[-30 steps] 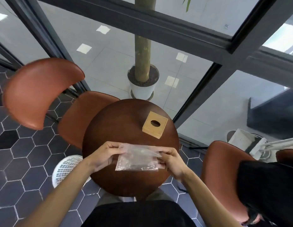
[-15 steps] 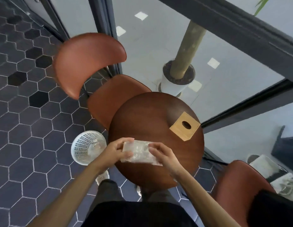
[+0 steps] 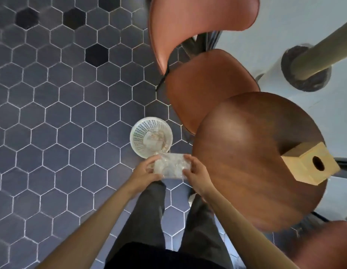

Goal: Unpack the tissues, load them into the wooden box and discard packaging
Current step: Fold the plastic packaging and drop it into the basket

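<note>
I hold a folded, clear plastic wrapper [image 3: 169, 165] between both hands, off the table's left edge and just in front of a white perforated waste basket [image 3: 141, 133] on the floor. My left hand [image 3: 144, 169] grips the wrapper's left end, my right hand [image 3: 196, 174] its right end. The light wooden tissue box [image 3: 304, 164], with an oval hole in its top, stands at the right side of the round dark wooden table [image 3: 246, 162].
A brown leather chair [image 3: 203, 90] stands beyond the table, close to the basket. Another brown seat [image 3: 324, 247] sits at the lower right. The floor is dark hexagonal tile [image 3: 62, 113]. A potted tree trunk [image 3: 308, 61] is behind glass at the upper right.
My view has swung left and down. Both hands have carried the wrapper off the table to the left, towards the basket, and folded it smaller.
</note>
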